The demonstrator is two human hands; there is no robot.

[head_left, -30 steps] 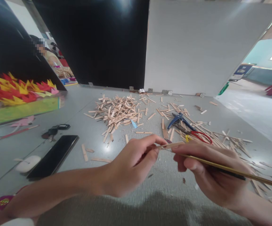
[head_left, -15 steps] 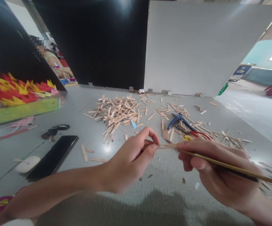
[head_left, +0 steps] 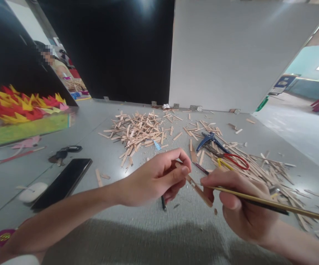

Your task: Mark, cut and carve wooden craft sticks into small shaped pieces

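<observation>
My left hand (head_left: 159, 178) pinches a short flat wooden craft stick (head_left: 199, 191) between thumb and fingers, tilted down to the right. A pale spot shows on the stick's face. In my right hand (head_left: 244, 204) lies a long, thin gold-coloured rod (head_left: 275, 204), with a dark strip along its underside; its kind is unclear. The rod's tip points at the stick, close to the pale spot; I cannot tell whether they touch. Below my left fingers the end of a dark, slender object (head_left: 163, 203) shows, mostly hidden.
Beyond my hands spreads a pile of wooden sticks (head_left: 141, 132). Blue-handled pliers (head_left: 207, 140) and red-handled scissors (head_left: 235, 161) lie among sticks at right. A phone (head_left: 62, 182), keys (head_left: 61, 154) and folded paper pieces (head_left: 18, 105) are at left. Upright panels (head_left: 217, 55) stand behind.
The stick has swung from nearly level to slanting down to the right. My right hand has shifted left and slightly down, bringing the rod along. My left hand has moved slightly right.
</observation>
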